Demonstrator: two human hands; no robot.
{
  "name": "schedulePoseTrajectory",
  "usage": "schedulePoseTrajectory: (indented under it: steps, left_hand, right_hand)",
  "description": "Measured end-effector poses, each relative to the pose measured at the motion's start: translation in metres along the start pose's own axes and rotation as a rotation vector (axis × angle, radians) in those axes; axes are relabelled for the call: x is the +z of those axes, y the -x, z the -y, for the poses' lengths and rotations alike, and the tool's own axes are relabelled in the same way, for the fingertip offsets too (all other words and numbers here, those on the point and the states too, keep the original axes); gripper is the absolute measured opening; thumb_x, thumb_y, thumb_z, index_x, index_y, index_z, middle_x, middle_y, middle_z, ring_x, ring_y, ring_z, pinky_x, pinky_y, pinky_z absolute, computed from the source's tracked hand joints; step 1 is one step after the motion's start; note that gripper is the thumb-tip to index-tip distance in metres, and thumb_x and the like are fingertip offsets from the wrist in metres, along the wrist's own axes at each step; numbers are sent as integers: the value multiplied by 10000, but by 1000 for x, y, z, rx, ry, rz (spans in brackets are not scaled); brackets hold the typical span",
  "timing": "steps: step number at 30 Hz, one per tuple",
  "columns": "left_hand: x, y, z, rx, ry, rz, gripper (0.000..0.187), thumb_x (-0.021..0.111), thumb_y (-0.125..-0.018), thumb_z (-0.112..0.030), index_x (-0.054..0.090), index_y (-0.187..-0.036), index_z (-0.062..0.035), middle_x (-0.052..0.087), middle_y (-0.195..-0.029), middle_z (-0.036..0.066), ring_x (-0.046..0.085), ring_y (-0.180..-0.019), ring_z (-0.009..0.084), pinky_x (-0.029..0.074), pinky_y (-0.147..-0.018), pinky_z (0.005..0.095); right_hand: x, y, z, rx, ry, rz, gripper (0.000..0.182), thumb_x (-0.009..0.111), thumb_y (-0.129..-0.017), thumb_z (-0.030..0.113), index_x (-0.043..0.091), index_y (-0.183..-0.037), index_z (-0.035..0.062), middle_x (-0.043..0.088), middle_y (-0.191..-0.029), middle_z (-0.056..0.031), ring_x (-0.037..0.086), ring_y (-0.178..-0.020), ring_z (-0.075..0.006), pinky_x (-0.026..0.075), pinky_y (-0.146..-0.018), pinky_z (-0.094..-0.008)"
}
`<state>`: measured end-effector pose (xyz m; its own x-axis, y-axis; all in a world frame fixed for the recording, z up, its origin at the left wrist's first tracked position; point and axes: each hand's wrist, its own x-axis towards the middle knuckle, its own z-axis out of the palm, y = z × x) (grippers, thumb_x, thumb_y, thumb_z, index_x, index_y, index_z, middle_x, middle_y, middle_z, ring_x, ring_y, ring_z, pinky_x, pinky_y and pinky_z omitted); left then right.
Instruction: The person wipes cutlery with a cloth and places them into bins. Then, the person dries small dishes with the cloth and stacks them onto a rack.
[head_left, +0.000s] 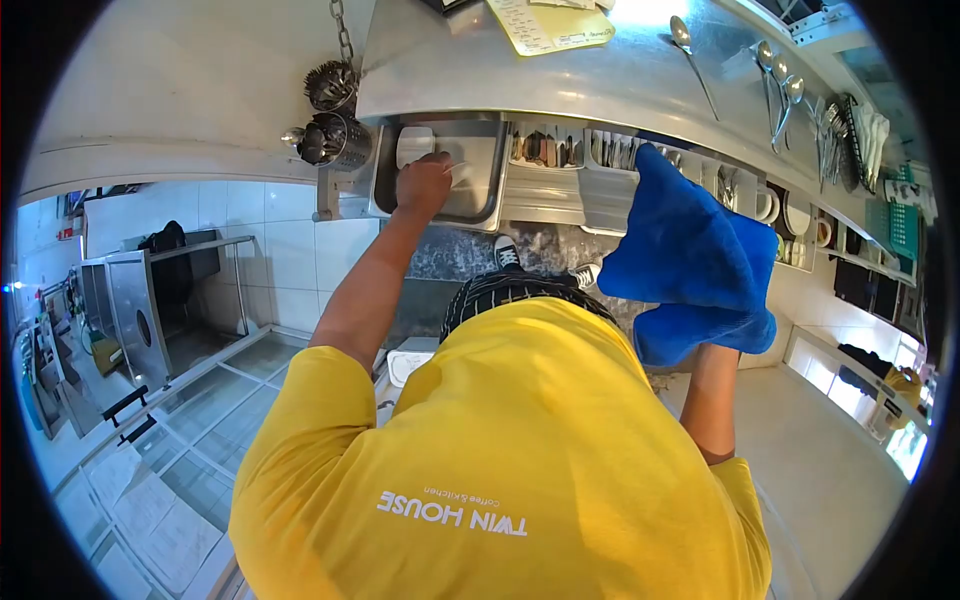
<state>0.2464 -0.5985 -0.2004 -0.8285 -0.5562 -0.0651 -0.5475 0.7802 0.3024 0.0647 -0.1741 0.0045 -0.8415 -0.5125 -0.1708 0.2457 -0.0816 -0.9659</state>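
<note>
My left hand (425, 185) reaches into a rectangular metal pan (487, 170) set in the counter front, with its fingers curled down. A small whitish piece (460, 173) shows beside the fingers; I cannot make out what it is. At the pan's back left corner lies a white container (415, 146). A blue cloth (690, 250) hangs bunched over my right hand, holding it out in front of the cutlery drawers and hiding the fingers.
Cutlery trays (546, 146) stand to the right of the pan. On the steel counter (620, 85) lie a loose spoon (681, 35), several more spoons (780, 85) and yellow paper (550, 28). Perforated metal cutlery holders (335, 140) hang at the left. Farther right is a green basket (903, 230).
</note>
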Motion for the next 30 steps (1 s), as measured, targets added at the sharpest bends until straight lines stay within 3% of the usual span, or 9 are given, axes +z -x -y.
schedulePoseTrajectory:
  steps: [7, 12, 18, 21, 23, 24, 27, 29, 30]
  left_hand:
    - [-12, -3, -4, 48, 31, -116, 70, 661, -895, -165, 699, -913, -110, 734, -916, 136, 723, -821, 358, 574, -722, 466]
    - [-103, 20, -95, 97, 503, 31, 92, 767, -857, -161, 729, -869, -77, 729, -839, 119, 729, -741, 265, 576, -691, 372]
    - [-145, 42, -210, 524, 733, 226, 121, 793, -828, -89, 746, -925, -35, 707, -787, 105, 707, -707, 188, 551, -647, 299]
    - [-150, 38, -220, 637, 429, 279, 70, 761, -873, -75, 757, -928, -33, 736, -818, 73, 706, -752, 135, 545, -674, 268]
    - [-133, 35, -209, 285, 1117, 467, 97, 734, -946, -98, 761, -1008, -29, 761, -956, 61, 689, -853, 97, 539, -747, 249]
    - [-108, 33, -204, 360, 1406, 268, 247, 660, -1040, -239, 733, -1158, -35, 736, -1135, 78, 659, -990, 106, 523, -869, 265]
    - [-93, 37, -208, 184, 1256, 352, 404, 529, -1103, -345, 642, -1338, -36, 718, -1205, 107, 660, -1059, 166, 509, -970, 330]
    - [-90, 34, -201, 113, 1122, 630, 549, 423, -1111, -478, 610, -1386, -42, 672, -1315, 164, 646, -1162, 202, 504, -1022, 359]
    - [-80, 26, -193, 97, 1562, 982, 572, 402, -1104, -505, 611, -1393, -59, 645, -1357, 187, 645, -1192, 232, 512, -1033, 389]
  right_hand:
    - [-5, -17, -15, -93, 399, 166, 643, 702, -960, 418, 557, -1393, -35, 644, -1282, -158, 593, -1173, -262, 475, -1062, -415]
    - [-19, -47, -109, -569, -196, 522, 809, 831, -874, 389, 499, -1489, -19, 642, -1251, -119, 567, -1198, -239, 440, -1091, -401]
    - [51, -22, -56, -60, 1018, 299, 562, 838, -788, 241, 604, -1238, 0, 667, -1134, -143, 635, -994, -252, 522, -903, -371]
    - [87, -31, 1, -439, 589, 484, 389, 844, -726, 252, 625, -952, 24, 639, -960, -181, 640, -909, -309, 517, -761, -398]
    - [64, -28, -19, -632, 825, 352, 432, 862, -744, 208, 626, -1059, 31, 635, -1040, -129, 623, -905, -290, 520, -792, -382]
    - [61, -23, -25, -637, 828, 335, 432, 862, -744, 208, 626, -1059, 31, 635, -1040, -129, 623, -905, -290, 520, -792, -382]
    - [48, -13, -29, -619, 632, -1, 570, 868, -773, 138, 574, -1247, 19, 619, -1070, -86, 609, -930, -232, 517, -834, -390]
    - [48, -9, -17, -574, 552, -125, 620, 873, -780, 136, 548, -1292, 9, 611, -1072, -79, 604, -965, -221, 508, -868, -398]
    - [48, -9, -9, -540, 511, -191, 622, 877, -776, 151, 542, -1279, 4, 608, -1068, -83, 605, -988, -229, 501, -888, -402]
